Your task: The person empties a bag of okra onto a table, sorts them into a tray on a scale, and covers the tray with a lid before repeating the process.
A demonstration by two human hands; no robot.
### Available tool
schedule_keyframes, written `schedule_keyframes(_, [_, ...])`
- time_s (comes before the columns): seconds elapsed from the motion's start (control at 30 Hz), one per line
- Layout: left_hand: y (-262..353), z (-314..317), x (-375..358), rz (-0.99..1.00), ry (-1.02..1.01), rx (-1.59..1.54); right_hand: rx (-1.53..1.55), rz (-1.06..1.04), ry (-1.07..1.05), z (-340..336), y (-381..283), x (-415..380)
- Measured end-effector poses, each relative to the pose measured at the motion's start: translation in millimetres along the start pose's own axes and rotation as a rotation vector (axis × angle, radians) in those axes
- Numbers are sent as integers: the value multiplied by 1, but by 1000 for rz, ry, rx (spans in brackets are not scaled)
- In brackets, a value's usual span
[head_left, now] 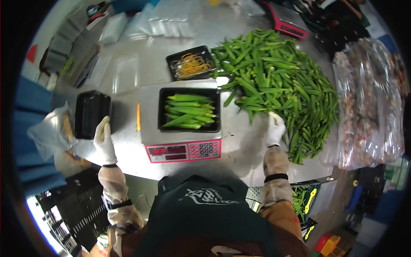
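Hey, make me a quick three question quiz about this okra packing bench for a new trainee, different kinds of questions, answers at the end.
1. True or false: the black tray on the scale holds okra pods.
2. Multiple choice: the gloved left hand rests beside which item? A) the okra pile B) the stack of empty black trays C) the tray of rubber bands
3. Fill in: the gloved right hand reaches into the loose ____ heaped on the table.

Key
1. True.
2. B, the stack of empty black trays; the tray of rubber bands sits behind the scale.
3. Okra; the okra pile lies right of the scale.
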State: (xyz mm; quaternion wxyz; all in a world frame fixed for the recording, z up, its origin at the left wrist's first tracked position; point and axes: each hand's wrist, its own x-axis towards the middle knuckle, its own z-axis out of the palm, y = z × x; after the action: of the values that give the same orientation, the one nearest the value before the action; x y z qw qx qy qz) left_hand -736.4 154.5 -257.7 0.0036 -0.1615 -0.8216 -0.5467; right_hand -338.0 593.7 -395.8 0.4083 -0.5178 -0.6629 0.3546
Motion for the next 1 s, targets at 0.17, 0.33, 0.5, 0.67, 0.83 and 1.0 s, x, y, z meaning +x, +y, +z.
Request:
schedule_keyframes(0.17, [-6, 9, 8, 7, -9, -69, -190, -284, 60, 38, -54, 17])
schedule_keyframes(0.33, [-1, 18, 9, 18, -30, -112, -387, -235, -152, 62, -54, 30])
schedule_keyframes(0.5, [-1, 23, 3, 2, -27, -17, 284, 276, -434, 46, -105, 25])
schedule_keyframes(0.67, [19, 48, -7, -21, -102, 6, 422, -84, -511, 78, -162, -19])
schedule_keyframes(0.83, [19, 70, -15, -67, -162, -144, -146, -634, -526, 117, -190, -45])
schedule_keyframes(1.0, [4, 55, -9, -9, -97, -79, -83, -460, -528, 95, -194, -41])
